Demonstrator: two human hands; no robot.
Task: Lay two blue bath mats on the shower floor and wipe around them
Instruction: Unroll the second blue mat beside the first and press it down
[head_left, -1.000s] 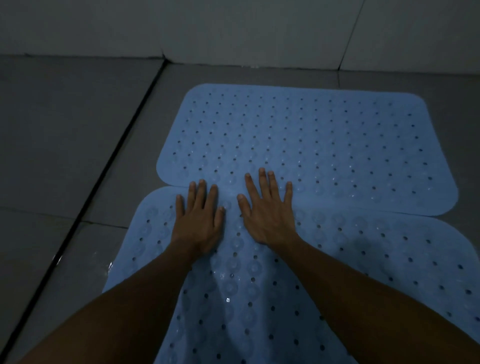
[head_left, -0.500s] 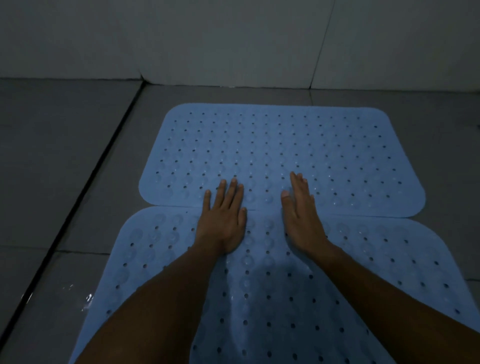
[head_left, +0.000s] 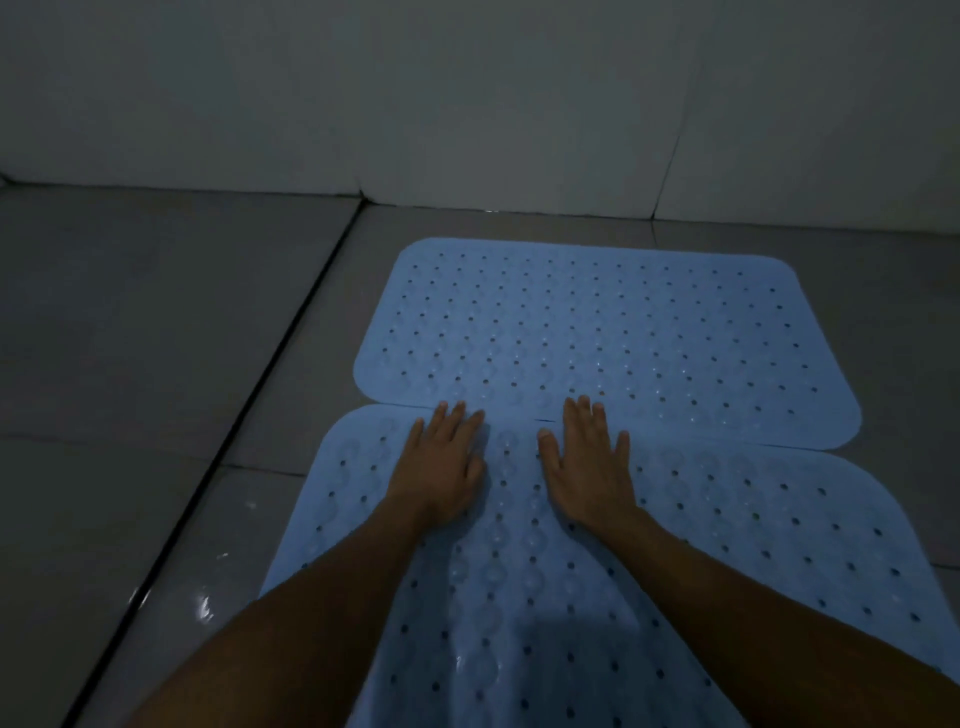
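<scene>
- Pressing down with both palms is what's going on: left hand (head_left: 439, 470) and right hand (head_left: 589, 470) lie flat on the near mat (head_left: 727, 530), right at its far edge where it meets the far mat (head_left: 597, 332).
- Fingers are stretched out flat and holding nothing. The left ones sit fairly close together, the right ones a bit more fanned with the thumb out to the side.
- Compared with a second ago, the hands have drifted further apart along the seam, and the fingertips now only just reach the far mat's edge, where earlier the right hand reached well over it.
- Both mats lie on the grey shower floor (head_left: 156, 364), the far one close to the wall (head_left: 467, 104), the near one running back toward the person. They touch along the seam, with a tiny dark gap showing between the hands.
- My read: this is smoothing the second mat so the suckers bite, working outward from the middle. Laying looks basically done.
- Wiping hasn't started as far as I can see. No cloth in view, and wet glints sit on the tiles left of the near mat.
</scene>
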